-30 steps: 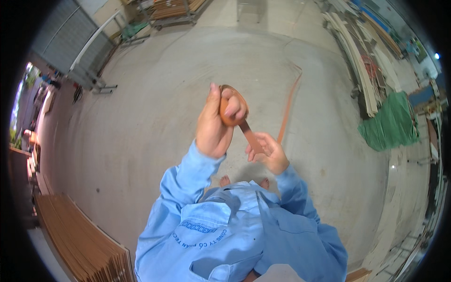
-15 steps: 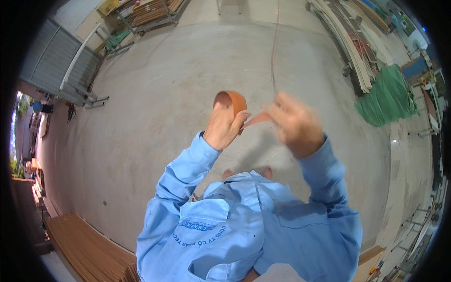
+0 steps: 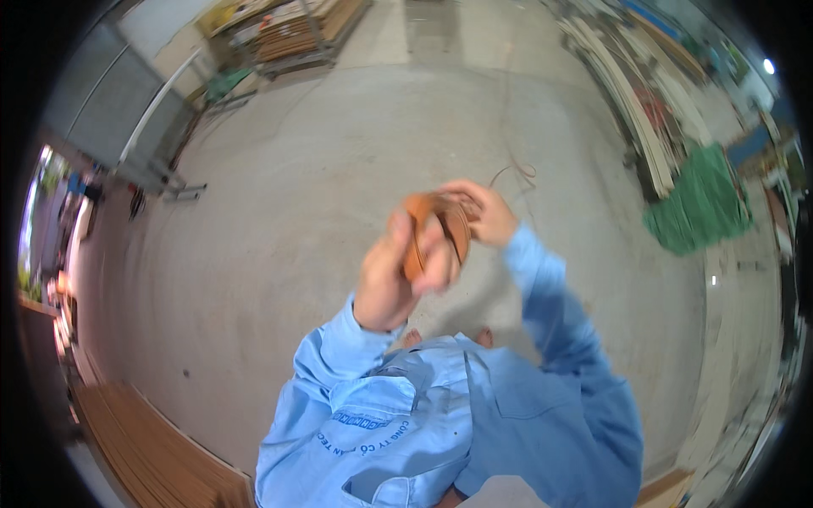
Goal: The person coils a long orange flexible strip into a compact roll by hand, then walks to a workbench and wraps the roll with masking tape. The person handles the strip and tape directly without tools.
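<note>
A coil of flat orange-brown strip is held in front of my chest, above the floor. My left hand grips it from the near left, its thumb on the outer side and its fingers reaching into the coil. At the coil's far right side, my right hand is bent over with its fingers against the strip. Motion blur and the coil hide part of those fingertips. Beyond my right hand, a thin reddish strip curls in a loop and trails away over the floor.
Stacked brown boards lie at the lower left. A metal-framed grey panel stands at the upper left, near a loaded rack. Along the right are long boards and a green cover. Concrete floor surrounds me.
My right hand has moved left and up to the coil; earlier it held a stretched length of strip apart from it. The coil has turned in my left hand. The trailing strip now curls.
</note>
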Available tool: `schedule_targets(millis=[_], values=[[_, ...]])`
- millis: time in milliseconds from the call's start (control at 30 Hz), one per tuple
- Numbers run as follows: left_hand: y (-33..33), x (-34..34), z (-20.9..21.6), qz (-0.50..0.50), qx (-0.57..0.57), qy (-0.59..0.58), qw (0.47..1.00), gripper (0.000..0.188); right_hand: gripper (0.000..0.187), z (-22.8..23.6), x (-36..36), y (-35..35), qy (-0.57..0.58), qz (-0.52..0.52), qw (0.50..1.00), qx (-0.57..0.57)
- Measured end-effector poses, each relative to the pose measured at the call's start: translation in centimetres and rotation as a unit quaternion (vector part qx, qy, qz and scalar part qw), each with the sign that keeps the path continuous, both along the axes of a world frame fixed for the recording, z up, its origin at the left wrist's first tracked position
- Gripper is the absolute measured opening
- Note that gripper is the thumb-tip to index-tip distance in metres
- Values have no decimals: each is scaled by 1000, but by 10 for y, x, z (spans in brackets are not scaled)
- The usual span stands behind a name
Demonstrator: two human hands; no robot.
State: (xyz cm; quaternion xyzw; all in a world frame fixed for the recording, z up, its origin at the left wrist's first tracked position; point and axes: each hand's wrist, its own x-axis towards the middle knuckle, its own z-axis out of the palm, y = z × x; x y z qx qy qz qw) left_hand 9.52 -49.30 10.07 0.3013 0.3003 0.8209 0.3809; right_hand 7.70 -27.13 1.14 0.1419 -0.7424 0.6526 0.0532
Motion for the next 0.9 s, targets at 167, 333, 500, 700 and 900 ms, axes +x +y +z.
schedule_targets(millis=[167, 333, 500, 700, 900], values=[[4, -41, 0, 173, 55, -109, 977, 30, 20, -69, 69, -50, 51, -240, 968, 59], [12, -51, -3, 218, 53, -150, 963, 33, 26, -58, 83, -51, 59, -197, 964, 171], [11, -65, 12, 355, -10, -78, 932, 36, 19, -18, 107, -42, 24, -237, 944, 230], [28, -57, -3, 357, -114, 239, 896, 36, 20, 22, 113, -31, 67, -167, 917, 356], [17, -52, -43, 294, -184, 659, 667, 25, 23, 79, 106, -7, -295, 82, 951, 52]])
